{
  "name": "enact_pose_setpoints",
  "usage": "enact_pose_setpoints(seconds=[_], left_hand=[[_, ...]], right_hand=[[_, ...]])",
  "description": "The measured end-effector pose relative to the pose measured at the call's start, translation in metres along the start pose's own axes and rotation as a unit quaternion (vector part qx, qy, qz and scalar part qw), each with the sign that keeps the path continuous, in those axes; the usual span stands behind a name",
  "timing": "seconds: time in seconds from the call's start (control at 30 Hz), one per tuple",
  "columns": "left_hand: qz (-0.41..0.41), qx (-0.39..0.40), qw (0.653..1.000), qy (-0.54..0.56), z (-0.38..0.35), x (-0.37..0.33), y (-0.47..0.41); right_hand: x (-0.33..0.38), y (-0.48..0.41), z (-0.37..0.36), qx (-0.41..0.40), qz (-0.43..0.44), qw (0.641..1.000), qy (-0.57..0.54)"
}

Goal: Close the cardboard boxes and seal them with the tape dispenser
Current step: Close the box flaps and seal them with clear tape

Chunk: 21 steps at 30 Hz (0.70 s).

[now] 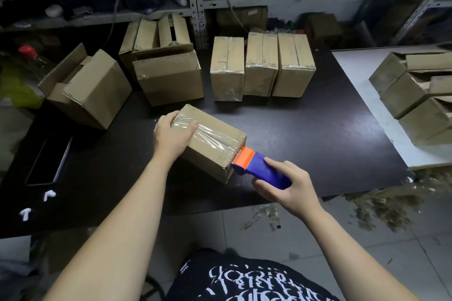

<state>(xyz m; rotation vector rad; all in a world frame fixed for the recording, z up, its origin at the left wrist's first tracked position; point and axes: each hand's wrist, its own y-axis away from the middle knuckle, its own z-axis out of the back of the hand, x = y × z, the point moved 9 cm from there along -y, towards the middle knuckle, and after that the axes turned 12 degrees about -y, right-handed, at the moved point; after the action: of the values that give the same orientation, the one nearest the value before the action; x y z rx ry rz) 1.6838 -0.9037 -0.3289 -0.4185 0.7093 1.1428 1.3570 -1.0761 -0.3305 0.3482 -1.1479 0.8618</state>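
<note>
A small closed cardboard box [215, 151] lies on the black table [305, 154], with clear tape running along its top seam. My left hand [171, 133] grips its far-left end, thumb across the taped top. My right hand [288, 184] holds a blue tape dispenser [265, 171] whose orange head [243, 157] touches the box's near-right top edge. Three taped boxes [263, 66] stand in a row behind. Further left sit open boxes [88, 85], and one more [168, 76] with another stacked behind it.
A white table [362, 95] at right carries more open boxes [415, 95]. A dark phone-like slab [49, 159] and small white bits lie at left. Metal shelves stand behind. Tape scraps and brown debris litter the floor at right.
</note>
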Motion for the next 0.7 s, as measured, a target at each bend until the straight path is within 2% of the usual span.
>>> enact_pose_setpoints(seconds=[0.1,0.2,0.3,0.5,0.7], left_hand=[[0.001,-0.003,1.0,0.002,0.0,0.0,0.001],[0.002,-0.004,1.0,0.007,0.002,0.0,0.003],[0.004,-0.006,1.0,0.007,0.002,-0.002,0.004],[0.013,-0.003,1.0,0.003,0.001,0.0,0.003],[0.02,-0.009,1.0,0.0,0.004,0.002,0.008]], right_hand=[[-0.007,-0.001,-0.009,0.036,-0.116,0.991,-0.047],[-0.014,-0.004,-0.012,0.032,-0.182,0.978,-0.093],[-0.015,-0.009,-0.011,0.036,-0.208,0.972,-0.098],[-0.021,-0.016,-0.014,0.098,-0.257,0.961,0.001],[-0.03,-0.017,-0.024,0.12,-0.301,0.942,-0.085]])
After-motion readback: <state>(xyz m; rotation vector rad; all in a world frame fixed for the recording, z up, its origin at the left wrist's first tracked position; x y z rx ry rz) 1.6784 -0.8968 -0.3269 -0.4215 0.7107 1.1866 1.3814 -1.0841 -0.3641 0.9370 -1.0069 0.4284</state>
